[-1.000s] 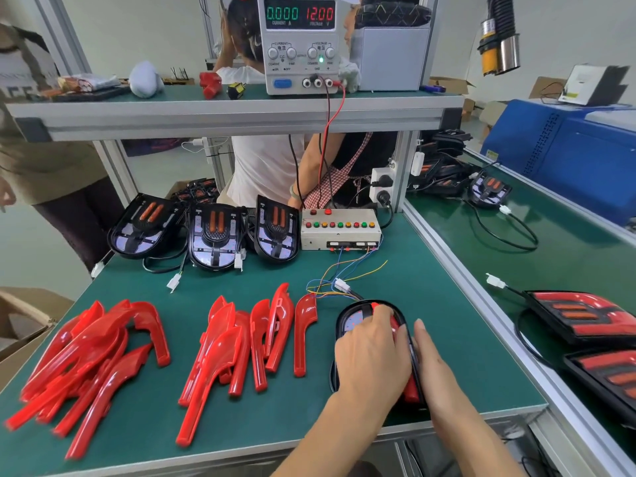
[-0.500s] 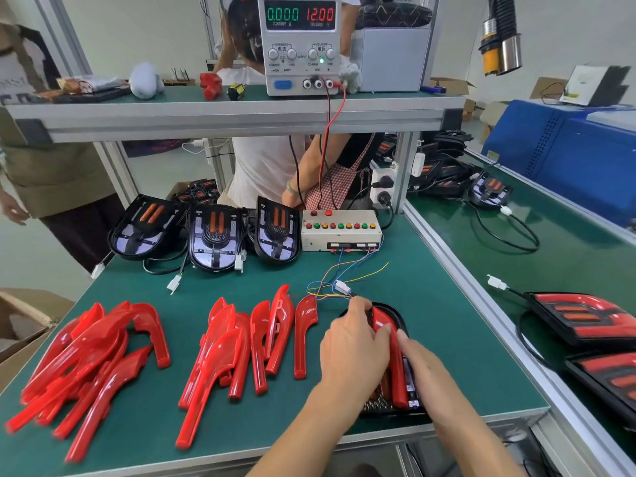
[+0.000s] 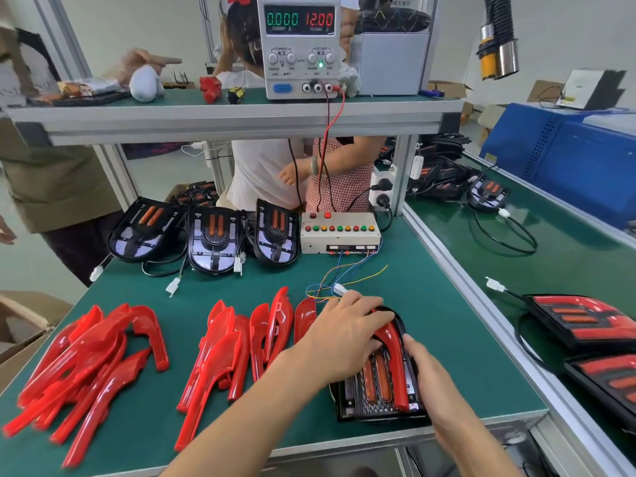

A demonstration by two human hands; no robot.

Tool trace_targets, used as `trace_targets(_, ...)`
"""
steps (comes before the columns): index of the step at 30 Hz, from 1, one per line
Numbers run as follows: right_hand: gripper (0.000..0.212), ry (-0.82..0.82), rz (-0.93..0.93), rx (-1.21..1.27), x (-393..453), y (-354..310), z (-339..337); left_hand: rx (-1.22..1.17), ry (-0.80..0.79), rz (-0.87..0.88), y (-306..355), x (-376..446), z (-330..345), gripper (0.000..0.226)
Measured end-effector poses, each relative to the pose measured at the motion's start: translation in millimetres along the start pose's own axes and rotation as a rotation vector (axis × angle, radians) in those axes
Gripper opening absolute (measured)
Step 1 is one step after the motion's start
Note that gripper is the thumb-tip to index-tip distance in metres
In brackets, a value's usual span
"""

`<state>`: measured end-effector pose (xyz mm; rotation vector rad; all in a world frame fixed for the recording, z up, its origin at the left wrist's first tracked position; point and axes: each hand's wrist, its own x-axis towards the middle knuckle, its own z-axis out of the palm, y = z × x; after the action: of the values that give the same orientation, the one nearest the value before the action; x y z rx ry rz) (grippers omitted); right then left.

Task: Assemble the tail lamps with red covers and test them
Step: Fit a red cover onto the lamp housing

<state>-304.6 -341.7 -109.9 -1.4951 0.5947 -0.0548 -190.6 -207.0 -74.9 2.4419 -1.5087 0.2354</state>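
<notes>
While bearing down with the left grip (image 3: 344,335), fingers spread flat and clasping nothing, pressed the red cover (image 3: 394,356) into the tail lamp (image 3: 375,406) directly beneath. Clasped the lamp's outer rim with the right grip (image 3: 425,371), fingers curled round it, just beside the cover's long leg. Had the lamp lying flat on the surface (image 3: 454,332). Risked, by pushing only at the curved end, leaving that leg proud or skewed. Risked trapping the coloured wires (image 3: 344,270) and white connector (image 3: 339,289) just beyond the left fingertips. Risked shoving the lamp off the near edge, close under the right grip.
</notes>
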Motion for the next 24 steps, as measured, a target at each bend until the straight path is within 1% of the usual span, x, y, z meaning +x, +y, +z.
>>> trace_targets(5, 0.048, -0.006, -0.008, 0.002, 2, 2, -1, 0.094, -0.015, 0.207, -9, 9, -8, 0.027)
trace_targets(8, 0.049, 0.004, -0.007, -0.004, 2, 1, 0, 0.089, 0.065, 0.274, -15, 6, -10, 0.022)
trace_targets(11, 0.049, -0.001, -0.013, -0.006, 2, 0, 2, 0.016, 0.164, 0.247, -16, 2, -9, 0.024)
trace_targets(16, 0.046, 0.0, -0.004, -0.015, 1, -1, 0, -0.086, 0.125, 0.146, -10, 4, -2, 0.026)
trace_targets(21, 0.038, -0.025, -0.023, -0.033, -1, 0, -3, -0.141, 0.124, 0.17, -12, 0, -5, 0.03)
trace_targets(24, 0.034, -0.047, -0.034, -0.042, -2, 1, -5, -0.156, 0.159, 0.179, -13, -4, -6, 0.024)
